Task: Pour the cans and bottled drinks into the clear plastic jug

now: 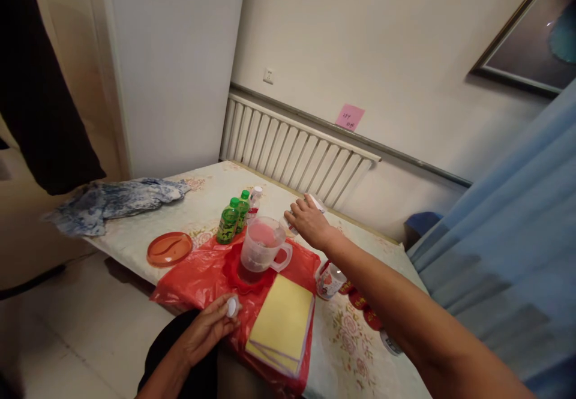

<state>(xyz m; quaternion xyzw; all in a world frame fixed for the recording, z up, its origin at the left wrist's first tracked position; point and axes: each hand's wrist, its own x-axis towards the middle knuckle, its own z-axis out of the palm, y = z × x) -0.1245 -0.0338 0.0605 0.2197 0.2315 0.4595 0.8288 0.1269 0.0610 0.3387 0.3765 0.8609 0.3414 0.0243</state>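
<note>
Between the thumb and fingers of my left hand (pixel 211 327) is a small white bottle cap (pixel 232 307), at the near edge of the red plastic sheet (pixel 189 282). My right hand (pixel 308 222) is wrapped around a bottle (pixel 318 202), mostly hidden by the fingers, tilted beside the rim of a clear plastic jug (pixel 258 255). Whether liquid flows from it I cannot tell. The jug, its handle to the right, stands in a red scalloped dish (pixel 230 273). Yellow booklets or sheets (pixel 283 321) lie in front of it.
Behind the jug stand two green-capped bottles (pixel 228 222) and a white-capped bottle (pixel 255 200). An orange-red round lid or tray (pixel 168 249) lies left. A printed white cup (pixel 330 280) and several red round items (pixel 357 299) sit under my right arm. Crumpled blue-white cloth (pixel 130 201) covers the far-left corner.
</note>
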